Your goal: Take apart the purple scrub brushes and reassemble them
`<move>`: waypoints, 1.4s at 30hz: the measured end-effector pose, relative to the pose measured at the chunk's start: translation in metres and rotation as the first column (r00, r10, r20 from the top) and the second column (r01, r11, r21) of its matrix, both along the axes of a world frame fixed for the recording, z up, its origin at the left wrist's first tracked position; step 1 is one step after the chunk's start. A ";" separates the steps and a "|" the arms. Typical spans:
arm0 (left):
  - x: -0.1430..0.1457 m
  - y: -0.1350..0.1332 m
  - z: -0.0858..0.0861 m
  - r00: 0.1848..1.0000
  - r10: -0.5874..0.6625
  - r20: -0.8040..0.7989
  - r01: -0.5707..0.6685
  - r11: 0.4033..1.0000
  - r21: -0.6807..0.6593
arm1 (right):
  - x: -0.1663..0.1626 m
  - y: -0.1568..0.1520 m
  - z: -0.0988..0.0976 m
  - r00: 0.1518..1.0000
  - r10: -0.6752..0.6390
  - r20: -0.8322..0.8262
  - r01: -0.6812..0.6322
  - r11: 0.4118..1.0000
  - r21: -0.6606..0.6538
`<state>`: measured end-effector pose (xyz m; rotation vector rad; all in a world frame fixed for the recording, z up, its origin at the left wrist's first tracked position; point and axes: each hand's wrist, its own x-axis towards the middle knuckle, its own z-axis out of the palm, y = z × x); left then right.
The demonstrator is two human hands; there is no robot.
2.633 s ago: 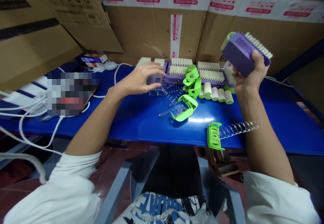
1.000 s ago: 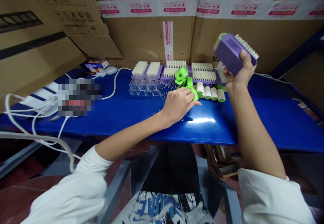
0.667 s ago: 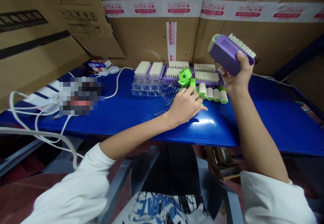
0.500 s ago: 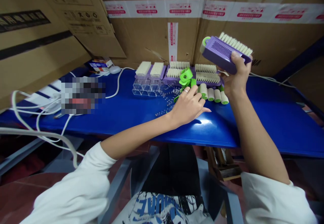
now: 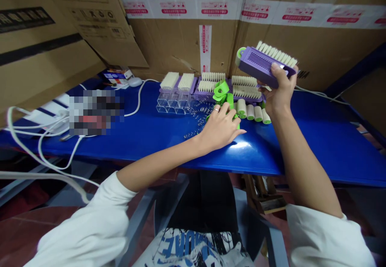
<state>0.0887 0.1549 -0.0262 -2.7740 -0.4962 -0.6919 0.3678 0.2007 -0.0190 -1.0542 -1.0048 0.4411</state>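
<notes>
the left hand has its fingers curled down over a loose cluster of green plastic brackets; a green edge shows beneath the fingertips, but whether they are pinching a piece or only touching it i cannot tell. the right hand is grasping a purple brush around its far end, thumb on the near side, lifted off the table with cream bristles facing up and a green-capped roller at the end pointing back over the left hand. the step in hand looks like getting at a green bracket with the left fingers while the right supports the brush; the next move seems to call for a firm pinch on one piece, freed from its neighbours without dragging the springs. just right of the left fingertips stand cream rollers with green ends, close together. just left of those fingers, coil springs lie tangled, and farther left sits a clear plastic tray with compartments. beyond the fingertips runs a row of bristled purple brushes, bristles up. the blue table spreads under all this, with white cables well left of the fingers and cardboard standing behind.
</notes>
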 end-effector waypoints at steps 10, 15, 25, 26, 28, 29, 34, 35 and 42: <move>-0.005 0.001 0.006 0.999 -0.047 0.024 0.051 0.977 -0.207 | -0.002 -0.001 -0.003 0.998 -0.066 0.022 0.066 0.998 0.020; -0.007 0.000 0.006 0.996 -0.010 0.088 0.030 0.972 -0.232 | -0.001 0.000 -0.005 1.000 -0.028 -0.005 0.028 1.000 0.007; -0.032 0.070 0.052 0.852 0.047 0.521 0.048 0.985 -0.168 | -0.030 -0.016 0.014 0.991 0.120 0.059 -0.123 0.992 0.041; -0.035 0.082 0.057 0.850 0.007 0.526 0.099 0.980 -0.172 | -0.042 -0.022 0.019 0.992 0.127 0.021 -0.128 0.991 0.045; -0.037 0.102 0.064 0.848 -0.058 0.527 0.187 0.963 -0.194 | -0.068 -0.033 0.030 0.987 0.151 -0.060 -0.149 0.988 0.038; -0.038 0.109 0.064 0.841 -0.074 0.535 0.214 0.955 -0.204 | -0.080 -0.039 0.034 0.980 0.180 -0.082 -0.179 0.984 0.021; -0.042 0.120 0.053 0.738 -0.038 0.674 0.269 0.933 -0.241 | -0.100 -0.064 0.049 0.934 0.354 0.046 -0.351 0.934 -0.063; -0.044 0.118 0.050 0.728 -0.024 0.685 0.274 0.926 -0.259 | -0.098 -0.069 0.053 0.926 0.359 0.115 -0.354 0.933 -0.058; -0.060 0.081 0.046 0.783 -0.009 0.622 0.406 0.765 -0.500 | -0.118 -0.105 0.120 0.734 0.439 0.518 -0.383 0.898 -0.219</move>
